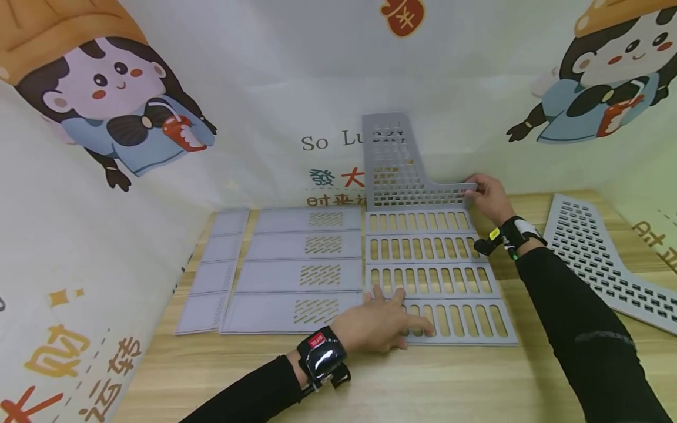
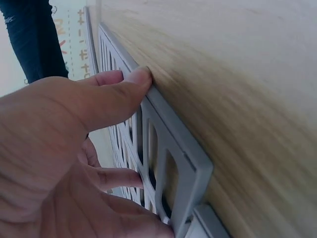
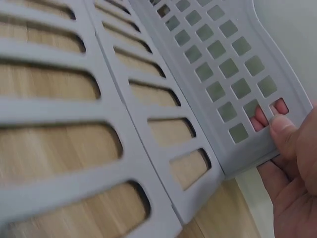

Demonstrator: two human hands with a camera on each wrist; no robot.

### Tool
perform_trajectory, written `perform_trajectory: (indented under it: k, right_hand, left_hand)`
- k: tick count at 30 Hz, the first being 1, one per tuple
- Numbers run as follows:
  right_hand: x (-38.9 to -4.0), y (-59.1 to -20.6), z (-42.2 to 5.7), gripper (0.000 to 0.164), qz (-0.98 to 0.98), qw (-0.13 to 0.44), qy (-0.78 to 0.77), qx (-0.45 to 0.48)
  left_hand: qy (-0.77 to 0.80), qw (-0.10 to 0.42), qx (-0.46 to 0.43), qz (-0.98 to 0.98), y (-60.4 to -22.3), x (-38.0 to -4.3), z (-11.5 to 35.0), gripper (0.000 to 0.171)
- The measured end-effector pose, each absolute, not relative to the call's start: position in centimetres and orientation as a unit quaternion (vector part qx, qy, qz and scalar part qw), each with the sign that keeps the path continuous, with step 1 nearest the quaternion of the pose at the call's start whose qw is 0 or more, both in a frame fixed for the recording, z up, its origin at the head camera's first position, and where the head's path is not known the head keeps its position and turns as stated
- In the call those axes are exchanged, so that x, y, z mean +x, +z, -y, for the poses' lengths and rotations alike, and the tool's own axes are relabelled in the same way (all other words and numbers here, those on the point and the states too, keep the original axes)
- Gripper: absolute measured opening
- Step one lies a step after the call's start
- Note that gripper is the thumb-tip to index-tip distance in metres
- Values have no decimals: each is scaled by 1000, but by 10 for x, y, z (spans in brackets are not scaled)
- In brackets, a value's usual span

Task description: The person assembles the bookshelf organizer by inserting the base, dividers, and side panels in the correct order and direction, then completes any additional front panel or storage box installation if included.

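Note:
Near the front of the wooden table, my left hand (image 1: 372,322) rests with spread fingers on a grey panel with rows of long slots (image 1: 449,341). The left wrist view shows its thumb (image 2: 136,79) on the panel's edge and other fingers against the slats. At the back, my right hand (image 1: 491,198) pinches the low right end of a grey L-shaped panel with small square holes (image 1: 423,187). That panel stands upright along the slotted panel's rear edge. In the right wrist view, the thumb (image 3: 283,130) is on its face, with fingertips showing through the holes from behind.
Left of the slotted panel lie a wide grey panel with slanted slits (image 1: 275,276) and a narrower grey panel (image 1: 208,276). Another L-shaped holed panel (image 1: 587,247) lies at the right, beyond my right forearm. A printed sheet (image 1: 264,100) hangs behind the wooden table (image 1: 423,382).

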State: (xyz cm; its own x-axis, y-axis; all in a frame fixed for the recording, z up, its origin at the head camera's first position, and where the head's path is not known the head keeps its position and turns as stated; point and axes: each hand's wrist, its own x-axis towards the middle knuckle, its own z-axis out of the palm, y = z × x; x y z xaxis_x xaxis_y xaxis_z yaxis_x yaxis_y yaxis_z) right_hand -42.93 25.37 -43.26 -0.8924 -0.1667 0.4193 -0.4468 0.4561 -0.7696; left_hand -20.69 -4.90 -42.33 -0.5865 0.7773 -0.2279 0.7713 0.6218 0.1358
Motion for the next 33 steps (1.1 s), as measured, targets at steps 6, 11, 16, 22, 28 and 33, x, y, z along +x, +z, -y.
perform_trajectory:
  k: [6,11,16,22,28,33]
  right_hand:
    - [-429,-430,-251,9,848,143,477,184]
    - [-428,-427,-250,10,848,126,476,193]
    - [-428,-424,-250,13,870,134,430,203]
    - [-409,-411,-264,34,896,98,394,177]
    - [-359,-396,-331,49,935,59,333,110]
    - [-334,-393,-387,84,973,-38,225,39]
  left_hand:
    - [3,129,435,-891,-422,-206,47,56]
    - [1,129,435,-891,-421,-204,45,56]
    - [0,130,426,-896,-420,-204,43,56]
    - [4,120,418,-901,-420,-204,43,54]
    - [7,113,416,-902,-423,-204,40,51]
    - [1,109,412,-905,-425,-205,42,48]
